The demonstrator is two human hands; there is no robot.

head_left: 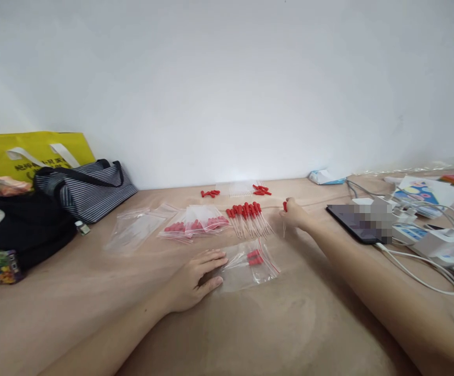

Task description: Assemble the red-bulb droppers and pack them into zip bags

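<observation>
My right hand (295, 213) is closed round a dropper (284, 207), its red rubber bulb up at the fingers and its clear tube hanging below. Beside it lies a row of droppers (246, 214) with red bulbs and thin pale tubes. My left hand (199, 279) lies with thumb and fingers apart, fingertips resting at the left edge of a clear zip bag (234, 269). A few red-bulbed droppers (255, 257) show inside that bag near its red-lined mouth. Farther left, several filled zip bags (195, 224) overlap, red bulbs showing through.
Flat clear bags (132, 227) lie left of the filled ones. Loose red bulbs (210, 194) and pale tubes (240, 190) sit near the wall. Right are a phone (352, 222), white cables (418, 269) and chargers; left, a striped bag (89, 190) and small bottle (82, 227).
</observation>
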